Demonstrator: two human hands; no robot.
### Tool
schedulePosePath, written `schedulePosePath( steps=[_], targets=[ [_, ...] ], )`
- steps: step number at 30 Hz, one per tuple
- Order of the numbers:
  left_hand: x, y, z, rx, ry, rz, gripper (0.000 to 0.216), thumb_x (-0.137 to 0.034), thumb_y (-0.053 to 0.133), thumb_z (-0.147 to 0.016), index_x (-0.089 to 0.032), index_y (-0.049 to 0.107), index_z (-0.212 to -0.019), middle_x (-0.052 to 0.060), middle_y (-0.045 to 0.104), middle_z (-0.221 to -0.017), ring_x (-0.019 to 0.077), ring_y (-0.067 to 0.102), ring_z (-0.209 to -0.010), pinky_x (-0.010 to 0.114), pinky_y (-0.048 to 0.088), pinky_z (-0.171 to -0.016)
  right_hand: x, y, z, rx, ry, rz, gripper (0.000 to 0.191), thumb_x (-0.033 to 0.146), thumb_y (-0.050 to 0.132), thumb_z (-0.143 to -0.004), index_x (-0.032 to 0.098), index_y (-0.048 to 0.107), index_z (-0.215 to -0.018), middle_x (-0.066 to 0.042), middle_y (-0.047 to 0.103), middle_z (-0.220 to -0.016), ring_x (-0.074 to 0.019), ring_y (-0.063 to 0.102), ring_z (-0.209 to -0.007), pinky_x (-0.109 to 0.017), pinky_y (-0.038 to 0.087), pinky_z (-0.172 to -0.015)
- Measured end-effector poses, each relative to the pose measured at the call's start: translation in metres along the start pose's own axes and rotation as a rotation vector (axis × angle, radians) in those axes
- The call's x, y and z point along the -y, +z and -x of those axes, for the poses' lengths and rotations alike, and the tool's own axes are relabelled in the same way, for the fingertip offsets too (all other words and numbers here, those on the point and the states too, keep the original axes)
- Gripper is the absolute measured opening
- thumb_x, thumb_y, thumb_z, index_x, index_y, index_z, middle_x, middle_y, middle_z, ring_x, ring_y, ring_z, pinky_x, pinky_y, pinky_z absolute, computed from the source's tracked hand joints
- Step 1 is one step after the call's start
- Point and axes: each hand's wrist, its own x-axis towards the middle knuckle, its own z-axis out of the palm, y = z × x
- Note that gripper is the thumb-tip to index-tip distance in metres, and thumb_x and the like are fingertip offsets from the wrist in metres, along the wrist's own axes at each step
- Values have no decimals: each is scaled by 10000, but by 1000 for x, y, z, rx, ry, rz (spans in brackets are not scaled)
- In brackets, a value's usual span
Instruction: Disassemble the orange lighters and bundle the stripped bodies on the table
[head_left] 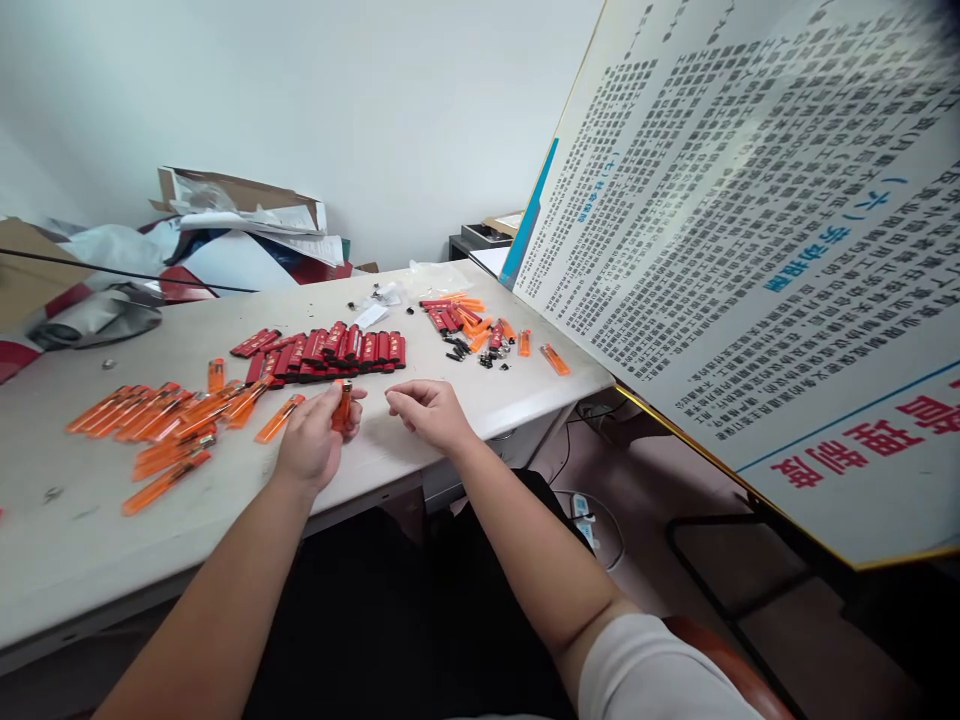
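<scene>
My left hand (309, 442) is closed around an orange lighter (343, 408), held upright with its metal top showing above the fingers. My right hand (431, 412) is just to the right, apart from the lighter, with thumb and forefinger pinched together; anything between them is too small to make out. Left of my hands, several translucent orange lighter bodies (161, 412) lie in a loose heap on the white table (247, 500). Behind my hands is a row of red lighter-sized pieces (322, 350) with dark ends and printing.
A second mixed pile of orange and red pieces (469, 320) lies at the right, with small black and metal parts (456, 350) beside it. A large printed board (720, 260) leans over the table's right end. Cardboard and crumpled packaging (240, 215) fill the back left.
</scene>
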Motion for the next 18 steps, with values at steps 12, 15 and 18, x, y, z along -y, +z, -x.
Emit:
schedulePosePath(
  steps=[12,15,18],
  targets=[
    [2,-1,0,-5,-62,98,403,-521,688,-738,-119,656,-749,-3,461,-596,88,409,-539,200,324,-451,3,0,3,-18,4,18,341,468,693,-710,130,674,-744,4,597,-598,-45,425,-435,-183,343,-422],
    [2,-2,0,15,-69,99,358,-471,699,-738,-121,629,-748,-4,465,-616,81,411,-544,192,327,-459,3,0,3,-15,11,25,349,478,694,-708,133,683,-760,2,604,-603,-50,424,-438,-192,346,-429],
    [1,-2,-1,34,-99,117,346,-465,676,-745,-129,594,-745,-11,449,-612,78,397,-537,182,310,-448,4,0,4,-13,0,31,350,484,691,-711,137,683,-753,1,603,-604,-51,420,-442,-195,347,-434]
  ],
)
